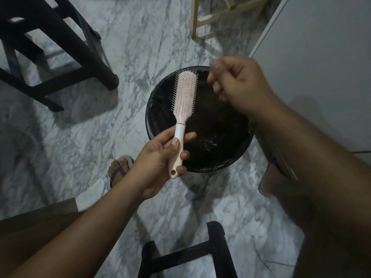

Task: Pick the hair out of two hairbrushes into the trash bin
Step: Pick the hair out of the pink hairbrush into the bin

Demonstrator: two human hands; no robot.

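- The left hand (pixel 158 157) grasps the brush (pixel 184 93) by its handle, thumb on top and fingers wrapped under, bristles facing up.
- The brush head hangs over the left part of the bin (pixel 149 109), which stands on the floor mid-scene, just right of the person's sandalled foot (pixel 118 167).
- The right hand (pixel 239 83) is up over the bin's far right rim. It is blurred, its fingers curled in with thumb against forefinger. Whether it pinches any hair I cannot tell.
- From here the bristles look almost bare, so I'd judge this brush nearly finished. Only one brush is in sight.
- To do the step well, hold the brush head well inside the rim and pinch strands low at the bristle roots. Pull along the rows toward the tip, and open the fingers only above the bin's mouth, since loose hair drifts.
- The bin is lined with a black bag. Inside, it is too dark to make out hair or anything else.
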